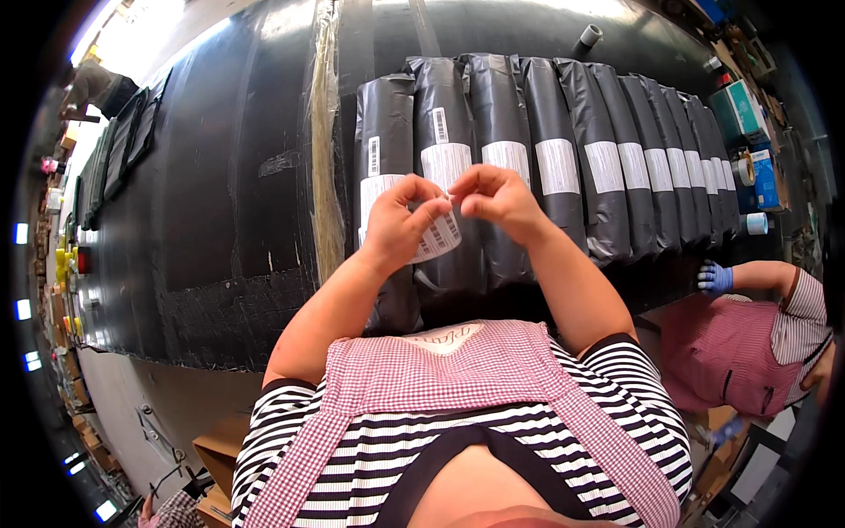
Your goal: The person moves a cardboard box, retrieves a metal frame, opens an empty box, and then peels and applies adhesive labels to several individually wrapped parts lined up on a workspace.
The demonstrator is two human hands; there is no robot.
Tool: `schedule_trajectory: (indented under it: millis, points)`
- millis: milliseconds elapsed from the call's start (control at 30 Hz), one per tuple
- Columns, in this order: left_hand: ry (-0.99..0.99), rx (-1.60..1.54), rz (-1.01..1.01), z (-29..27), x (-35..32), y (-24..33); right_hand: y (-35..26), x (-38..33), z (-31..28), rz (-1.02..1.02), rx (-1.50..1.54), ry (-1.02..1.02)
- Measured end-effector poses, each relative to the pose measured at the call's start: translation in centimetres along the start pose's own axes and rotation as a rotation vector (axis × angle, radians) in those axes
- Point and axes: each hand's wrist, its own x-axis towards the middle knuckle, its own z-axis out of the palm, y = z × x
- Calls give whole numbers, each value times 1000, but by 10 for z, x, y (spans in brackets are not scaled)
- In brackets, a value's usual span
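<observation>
A small white sheet of barcode labels point(443, 236) hangs from the pinched fingers of my left hand point(396, 224), above the near packages. My right hand point(503, 204) is pinched close beside it, thumb and forefinger at the upper edge of the labels; a tiny white bit shows between the fingertips. Under my hands lies a row of long black plastic-wrapped packages point(552, 110), each with a white printed label point(557, 167) around its middle. The two leftmost also carry a small barcode sticker point(374, 157) above that label. My hands cover parts of the second and third packages.
The packages lie on a black table point(229, 158) with a strip of clear tape point(324, 158) across it. Flat black bags point(132, 132) lie far left. A grey tube point(591, 35) stands at the back. A co-worker point(731, 352) with a blue glove is at the right, near boxes point(741, 113).
</observation>
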Motion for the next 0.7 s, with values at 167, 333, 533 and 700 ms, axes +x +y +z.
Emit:
schedule_trajectory:
  millis: [167,333,533,700]
  points:
    - [-31,-13,-29,15,12,3,-7,-33,18,22,-146,139]
    - [-122,52,-95,27,16,13,-16,-44,9,6,-292,231]
    - [-60,518,-23,46,35,14,-14,-41,-22,60,-471,235]
    - [-105,585,-96,57,55,12,-25,12,-85,-61,-258,393]
